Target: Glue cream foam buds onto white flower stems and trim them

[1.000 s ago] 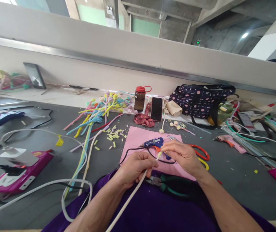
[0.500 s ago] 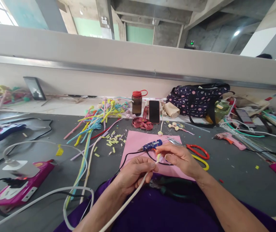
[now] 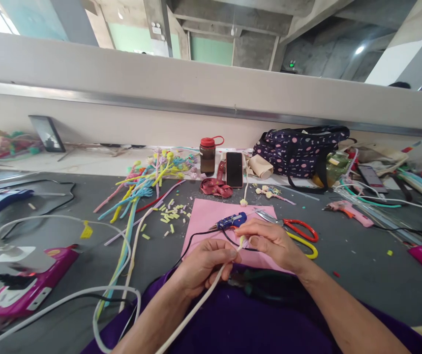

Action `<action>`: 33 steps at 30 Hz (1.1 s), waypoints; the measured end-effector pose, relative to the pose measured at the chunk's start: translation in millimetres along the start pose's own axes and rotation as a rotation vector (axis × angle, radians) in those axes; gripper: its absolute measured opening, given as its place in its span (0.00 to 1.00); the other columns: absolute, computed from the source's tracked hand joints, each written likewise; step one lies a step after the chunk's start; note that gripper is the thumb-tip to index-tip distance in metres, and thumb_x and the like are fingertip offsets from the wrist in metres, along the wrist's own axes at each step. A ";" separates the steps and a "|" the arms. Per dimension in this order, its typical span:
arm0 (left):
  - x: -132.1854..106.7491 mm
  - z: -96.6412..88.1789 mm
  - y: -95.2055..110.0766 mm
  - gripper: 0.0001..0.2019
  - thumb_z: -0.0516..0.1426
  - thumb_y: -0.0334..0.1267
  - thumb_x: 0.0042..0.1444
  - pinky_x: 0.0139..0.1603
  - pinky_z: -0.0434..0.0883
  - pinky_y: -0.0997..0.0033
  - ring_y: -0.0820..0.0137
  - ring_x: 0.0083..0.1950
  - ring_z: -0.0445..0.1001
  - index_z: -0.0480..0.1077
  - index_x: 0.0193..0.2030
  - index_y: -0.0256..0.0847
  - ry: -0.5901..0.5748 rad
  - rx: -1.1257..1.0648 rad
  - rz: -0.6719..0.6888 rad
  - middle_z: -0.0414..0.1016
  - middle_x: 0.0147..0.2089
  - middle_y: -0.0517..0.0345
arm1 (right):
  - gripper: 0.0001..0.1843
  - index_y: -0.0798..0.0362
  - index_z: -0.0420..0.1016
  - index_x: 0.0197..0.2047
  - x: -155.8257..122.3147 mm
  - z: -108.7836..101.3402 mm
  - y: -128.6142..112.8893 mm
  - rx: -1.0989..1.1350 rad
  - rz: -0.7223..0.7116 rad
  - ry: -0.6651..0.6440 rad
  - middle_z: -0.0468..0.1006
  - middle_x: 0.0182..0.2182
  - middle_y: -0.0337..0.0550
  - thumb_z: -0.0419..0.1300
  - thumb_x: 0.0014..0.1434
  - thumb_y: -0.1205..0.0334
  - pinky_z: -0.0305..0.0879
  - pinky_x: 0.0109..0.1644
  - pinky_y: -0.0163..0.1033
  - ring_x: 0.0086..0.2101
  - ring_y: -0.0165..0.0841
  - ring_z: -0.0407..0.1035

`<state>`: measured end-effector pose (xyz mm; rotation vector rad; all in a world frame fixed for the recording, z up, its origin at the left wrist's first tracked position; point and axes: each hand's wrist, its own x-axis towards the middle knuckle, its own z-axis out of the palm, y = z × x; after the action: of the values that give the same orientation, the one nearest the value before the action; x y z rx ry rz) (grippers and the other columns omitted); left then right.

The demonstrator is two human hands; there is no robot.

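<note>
My left hand (image 3: 213, 260) is closed in a pinch on a long cream chenille stem (image 3: 196, 310), which runs down toward my lap. At the stem's upper end is a small yellow-and-lilac flower (image 3: 243, 241), partly hidden by fingers. My right hand (image 3: 270, 241) pinches this flower, the two hands almost touching. Both are above the near part of a pink sheet (image 3: 201, 216). Just beyond them on the sheet lies a blue glue gun (image 3: 231, 221). Scissors (image 3: 301, 230) with one red and one yellow handle lie beside my right hand. Dark-handled pliers (image 3: 262, 284) rest on the purple cloth over my lap.
Cut yellow-green bits (image 3: 172, 214) and a heap of coloured chenille stems (image 3: 148, 182) lie left. Behind stand a bottle (image 3: 207, 156), a phone (image 3: 234, 169) and a patterned bag (image 3: 295, 155). A pink glue gun (image 3: 351, 212) lies right; a magenta power strip (image 3: 48, 280) and looping cables are left.
My right fingers have shifted slightly over the flower, both hands keeping their pinch. The whole view has moved a little. A bit of another person's hand now shows at the right edge.
</note>
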<state>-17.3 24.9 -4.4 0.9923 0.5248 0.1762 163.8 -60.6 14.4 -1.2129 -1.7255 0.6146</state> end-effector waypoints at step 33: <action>1.9 1.8 -2.2 0.08 0.59 0.37 0.49 0.07 0.44 0.83 0.85 0.07 0.50 0.73 0.27 0.32 -0.043 0.022 -0.072 0.68 0.12 0.63 | 0.11 0.53 0.77 0.38 0.5 -3.5 2.4 0.122 0.165 0.065 0.76 0.35 0.46 0.54 0.61 0.59 0.64 0.42 0.41 0.38 0.36 0.69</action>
<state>-15.0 23.1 -6.1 0.9954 0.5236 0.0847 167.9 -59.5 14.3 -1.2822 -1.5216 0.7594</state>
